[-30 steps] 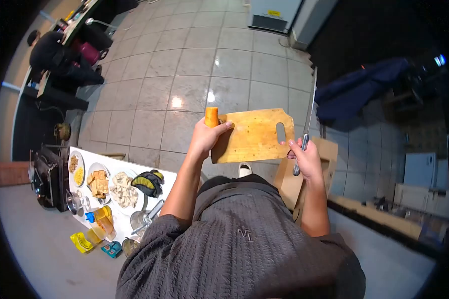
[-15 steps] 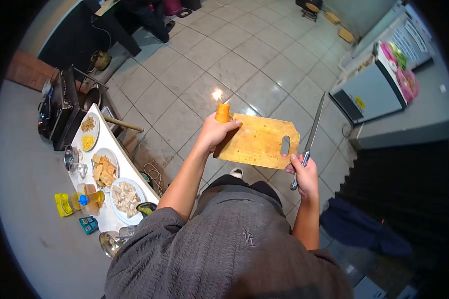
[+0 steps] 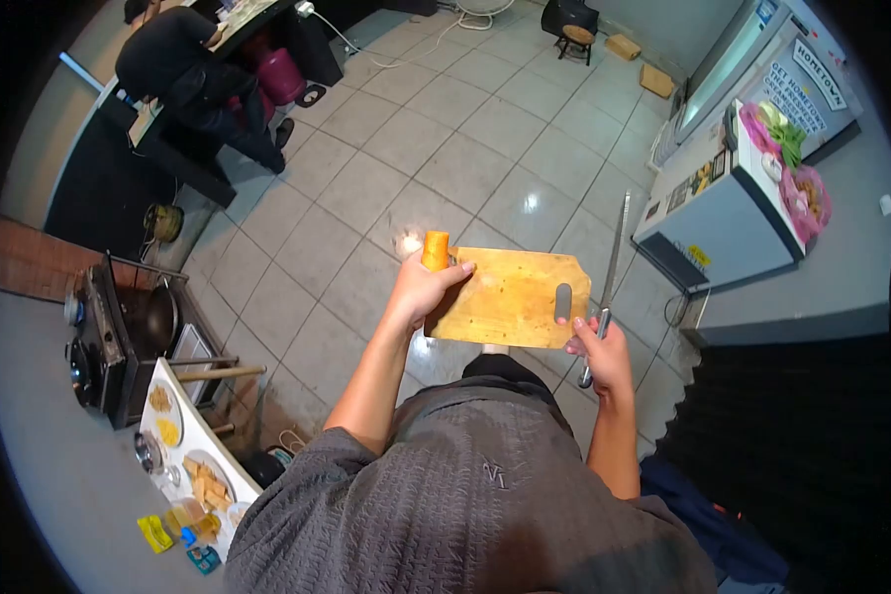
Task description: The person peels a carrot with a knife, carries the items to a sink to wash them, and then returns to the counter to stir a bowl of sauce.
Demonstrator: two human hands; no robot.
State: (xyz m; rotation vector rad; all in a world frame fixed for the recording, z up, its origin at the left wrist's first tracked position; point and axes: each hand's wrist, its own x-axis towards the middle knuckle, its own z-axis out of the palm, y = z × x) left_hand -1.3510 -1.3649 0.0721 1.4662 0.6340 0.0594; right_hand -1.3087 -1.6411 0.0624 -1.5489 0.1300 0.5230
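Note:
A wooden cutting board (image 3: 505,297) is held out level in front of my body, over the floor. My left hand (image 3: 418,289) grips its left edge, thumb on top, and also clasps an orange carrot piece (image 3: 435,249) that sticks up past the thumb. At the board's right corner, near the slot handle, my right hand (image 3: 607,360) is closed around the handle of a long knife (image 3: 616,252). Its blade points forward, away from me. The right fingertips also touch the board. Some fingers of both hands are hidden.
Left is a white table (image 3: 230,465) with plates of food, beside a stove (image 3: 119,327) with a wok (image 3: 162,319). A person (image 3: 183,74) bends at a counter, far left. A small fridge (image 3: 728,213) bearing bagged vegetables (image 3: 802,188) stands right. Tiled floor (image 3: 366,198) lies ahead.
My view has moved forward over the floor: the table slid back and down-left, and the stove and the person came further into view. Both hands keep hold of the board, carrot and knife.

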